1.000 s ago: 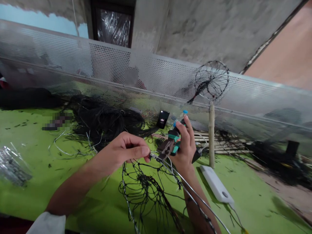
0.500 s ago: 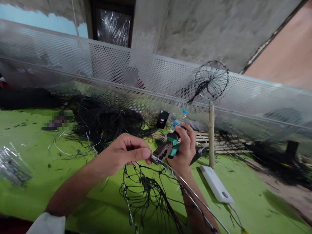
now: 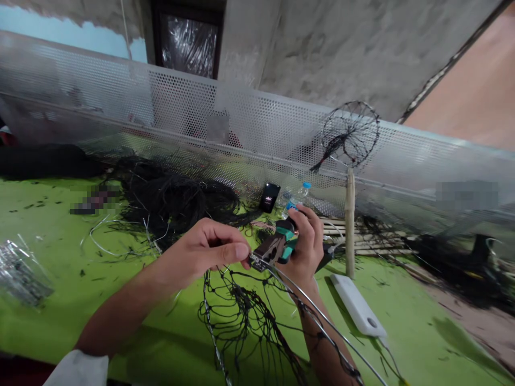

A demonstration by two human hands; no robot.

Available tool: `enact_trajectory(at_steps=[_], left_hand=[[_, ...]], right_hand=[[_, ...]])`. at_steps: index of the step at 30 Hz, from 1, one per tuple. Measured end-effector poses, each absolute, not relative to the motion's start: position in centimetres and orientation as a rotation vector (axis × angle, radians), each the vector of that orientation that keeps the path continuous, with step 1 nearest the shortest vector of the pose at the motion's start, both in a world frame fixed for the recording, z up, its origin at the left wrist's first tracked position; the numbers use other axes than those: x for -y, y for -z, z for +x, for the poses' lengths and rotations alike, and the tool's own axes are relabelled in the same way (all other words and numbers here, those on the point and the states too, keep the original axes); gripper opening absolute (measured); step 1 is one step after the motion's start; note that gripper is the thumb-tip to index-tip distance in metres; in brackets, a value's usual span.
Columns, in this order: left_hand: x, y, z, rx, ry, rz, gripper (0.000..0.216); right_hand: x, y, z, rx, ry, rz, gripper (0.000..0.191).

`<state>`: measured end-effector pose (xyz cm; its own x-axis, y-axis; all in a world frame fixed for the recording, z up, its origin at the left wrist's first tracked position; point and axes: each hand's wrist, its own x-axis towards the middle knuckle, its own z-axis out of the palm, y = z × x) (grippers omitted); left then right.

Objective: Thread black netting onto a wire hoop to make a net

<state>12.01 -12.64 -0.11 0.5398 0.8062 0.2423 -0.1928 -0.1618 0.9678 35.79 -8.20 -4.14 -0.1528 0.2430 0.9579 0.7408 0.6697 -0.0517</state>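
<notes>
My right hand (image 3: 306,241) is wrapped round the green-and-black handles of a pair of pliers (image 3: 272,247). Their jaws meet a metal wire (image 3: 322,316) near its twisted end. Thumb and forefinger of my left hand (image 3: 217,249) pinch that wire just beside the jaws; the exact spot between the fingertips is hidden. From the wire frame hangs a black knotted net (image 3: 249,316), drooping below both hands and across my right forearm.
Black cord (image 3: 173,193) lies heaped at the back left. Behind stand a phone (image 3: 269,197), a water bottle (image 3: 304,193) and a stick with a finished-looking net hoop (image 3: 350,134). A white power bank (image 3: 358,305) lies right; a plastic bag (image 3: 24,273) left. Perforated metal (image 3: 249,118) borders the table.
Both hands keep nearly the same position and hold. The wire and hanging net have shifted slightly, the wire's near end moving a little to the right.
</notes>
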Motion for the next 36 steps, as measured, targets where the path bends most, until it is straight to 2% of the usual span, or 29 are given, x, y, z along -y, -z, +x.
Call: enact_trajectory(at_steps=[14, 20, 32, 36], left_hand=[[12.0, 1.0, 12.1, -0.542, -1.140, 1.451, 0.034], [12.2, 0.5, 11.9, -0.530, -1.297, 1.532, 0.026], [12.0, 0.8, 11.3, -0.580, -1.411, 1.659, 0.027], [12.0, 0.9, 11.5, -0.606, -1.418, 1.691, 0.028]], right_hand=[[7.7, 5.7, 35.4, 1.690, 0.608, -0.880, 0.076], [8.1, 6.5, 34.5, 1.641, 0.649, -0.905, 0.067], [8.8, 7.1, 34.1, 1.845, 0.252, -0.842, 0.071], [8.7, 7.0, 34.3, 1.826, 0.243, -0.857, 0.062]])
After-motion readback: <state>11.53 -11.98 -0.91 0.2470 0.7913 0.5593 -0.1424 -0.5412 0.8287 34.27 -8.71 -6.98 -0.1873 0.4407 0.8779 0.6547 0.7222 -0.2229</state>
